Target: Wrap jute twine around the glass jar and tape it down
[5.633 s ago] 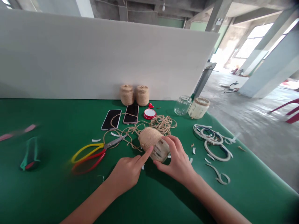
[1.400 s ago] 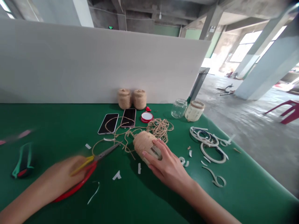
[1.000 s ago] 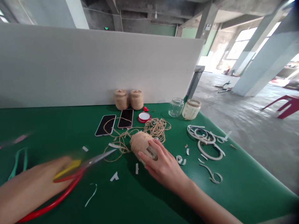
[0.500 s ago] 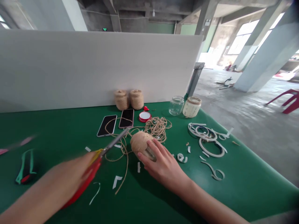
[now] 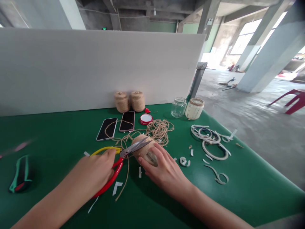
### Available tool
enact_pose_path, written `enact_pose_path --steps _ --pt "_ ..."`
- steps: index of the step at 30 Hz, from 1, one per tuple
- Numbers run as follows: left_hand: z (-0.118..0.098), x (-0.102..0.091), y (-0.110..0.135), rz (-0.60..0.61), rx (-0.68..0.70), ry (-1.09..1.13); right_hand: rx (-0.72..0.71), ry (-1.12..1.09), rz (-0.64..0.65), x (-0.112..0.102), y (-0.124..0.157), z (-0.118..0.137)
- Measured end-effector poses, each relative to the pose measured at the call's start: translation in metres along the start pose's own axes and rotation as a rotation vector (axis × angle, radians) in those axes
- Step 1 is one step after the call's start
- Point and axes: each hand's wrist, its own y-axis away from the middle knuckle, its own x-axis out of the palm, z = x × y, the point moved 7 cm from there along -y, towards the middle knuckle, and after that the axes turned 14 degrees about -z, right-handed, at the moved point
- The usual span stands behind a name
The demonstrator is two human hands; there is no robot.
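Observation:
A glass jar wrapped in jute twine (image 5: 142, 147) lies on its side on the green table (image 5: 59, 133). My right hand (image 5: 164, 170) rests over it, fingers pressing it down. My left hand (image 5: 94, 171) grips scissors (image 5: 119, 157) with one yellow and one red handle. Their steel blades reach across the top of the wrapped jar. Loose twine (image 5: 160, 128) trails from the jar in a tangle just behind it, and a strand (image 5: 124, 181) runs toward me under the scissors.
Two phones (image 5: 116, 125), a red lid (image 5: 146, 118) and two twine spools (image 5: 130, 101) lie behind, against a white board. Two jars (image 5: 188, 108) stand at the back right. White curled strips (image 5: 211, 140) and scraps litter the right side. A green-edged pouch (image 5: 20, 173) lies far left.
My left hand picked up the scissors from the table and swung them right until the blades lie over the wrapped jar. My right hand stayed on the jar.

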Motion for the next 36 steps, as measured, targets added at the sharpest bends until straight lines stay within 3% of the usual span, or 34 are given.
enact_pose_path --steps 7,15,36 --pt "-0.004 -0.013 -0.003 -0.064 0.040 -0.002 0.003 0.014 0.011 -0.003 -0.003 0.000" --pt "-0.005 -0.029 -0.005 -0.035 0.082 0.026 -0.006 -0.007 0.029 -0.002 0.000 0.001" --pt "-0.004 -0.030 -0.007 0.015 0.110 -0.045 -0.003 -0.031 0.023 -0.001 -0.001 -0.001"
